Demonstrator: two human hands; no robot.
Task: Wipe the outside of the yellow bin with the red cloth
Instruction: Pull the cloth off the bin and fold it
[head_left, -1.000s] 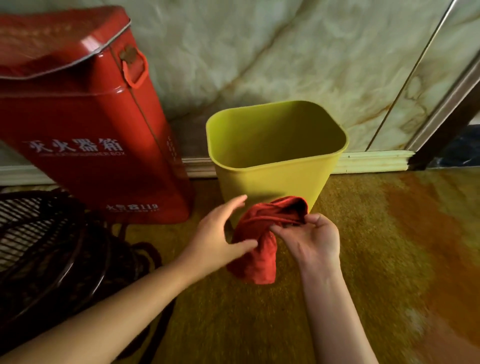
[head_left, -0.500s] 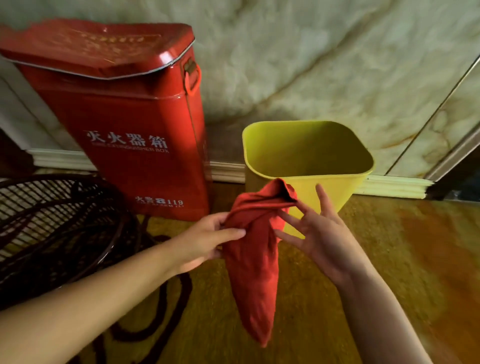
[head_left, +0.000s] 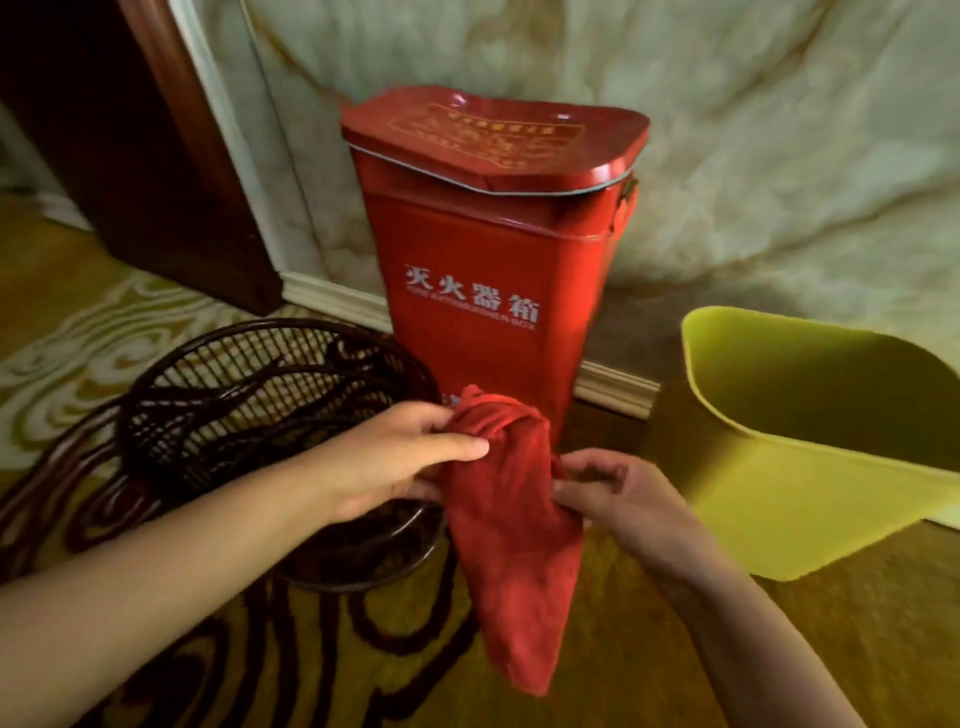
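Observation:
The red cloth hangs loose in the middle of the view, bunched at its top and trailing down to a point. My left hand pinches the bunched top between thumb and fingers. My right hand grips the cloth's right edge a little lower. The yellow bin stands on the carpet at the right, open top up, partly cut off by the frame edge. Neither the cloth nor either hand touches the bin.
A tall red fire extinguisher box stands against the marble wall behind the cloth. A dark wire basket sits on the patterned carpet at the left. A dark wooden door frame rises at the back left.
The view has swung left, so the bin now lies at the right edge. My right hand has closed on the cloth's edge, and the cloth is away from the bin.

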